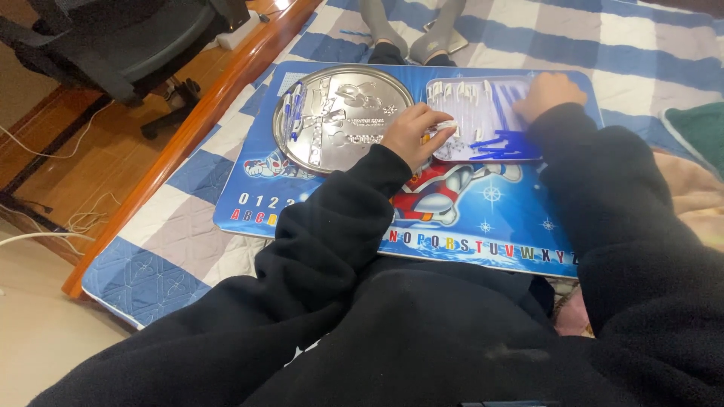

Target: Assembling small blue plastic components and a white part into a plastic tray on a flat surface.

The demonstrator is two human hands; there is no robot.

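Observation:
A blue cartoon play mat (498, 218) lies on the bed. On it stand a round silver metal tray (343, 120) with several blue-and-white pen parts and a rectangular clear tray (483, 113) holding white caps and loose blue pieces (501, 143). My left hand (415, 132) sits between the two trays, fingers pinched on a small white piece at the clear tray's left edge. My right hand (547, 94) rests curled over the clear tray's right side; whether it holds anything is hidden. Black sleeves cover both arms.
The bed has a blue-and-white checked quilt (188, 241) and a wooden edge rail (196, 128) on the left. A black office chair (128, 45) and cables stand on the wooden floor beyond. Grey-socked feet (411, 30) lie at the far end.

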